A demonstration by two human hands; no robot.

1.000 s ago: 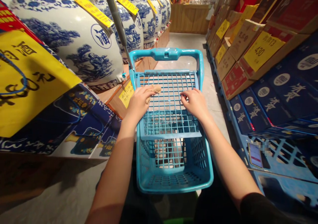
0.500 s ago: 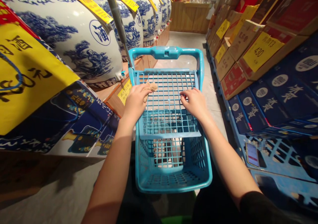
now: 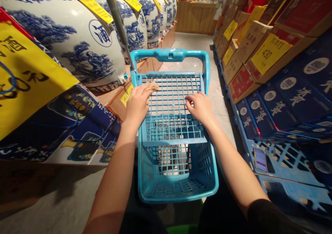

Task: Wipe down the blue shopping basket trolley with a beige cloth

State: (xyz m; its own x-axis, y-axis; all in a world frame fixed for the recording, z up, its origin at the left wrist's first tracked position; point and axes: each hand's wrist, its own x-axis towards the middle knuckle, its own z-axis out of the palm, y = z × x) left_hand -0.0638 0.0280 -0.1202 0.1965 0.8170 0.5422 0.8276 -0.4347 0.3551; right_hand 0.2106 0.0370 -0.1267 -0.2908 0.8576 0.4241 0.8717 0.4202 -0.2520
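1. so, the left hand (image 3: 137, 106) lies on the top grid of a blue plastic shopping basket (image 3: 171, 55), near its left side. its fingers are closed narrowly over a small tan wad (image 3: 150, 87), which pokes out at the fingertips. what the wad is made of is hard to tell.
2. the right hand (image 3: 199, 107) rests on the same grid, right of centre and well apart from the left. its fingers are slightly curled on the wires, and it holds nothing that shows.
3. the basket stands in the aisle between the hands and the person's body, with its handle on the far side and a deeper tray on the near side.
4. to the left stand big blue-and-white jars (image 3: 67, 43) on a wooden shelf (image 3: 155, 62), with yellow tags (image 3: 90, 5) on them. a thin grey pole (image 3: 116, 21) leans in front of them, and a yellow banner (image 3: 23, 64) hangs near on the left.
5. to the right are stacked cardboard boxes (image 3: 251, 38), one with a yellow 430 price tag (image 3: 269, 53), above dark blue boxes (image 3: 293, 95). a wooden counter (image 3: 195, 17) stands far off.
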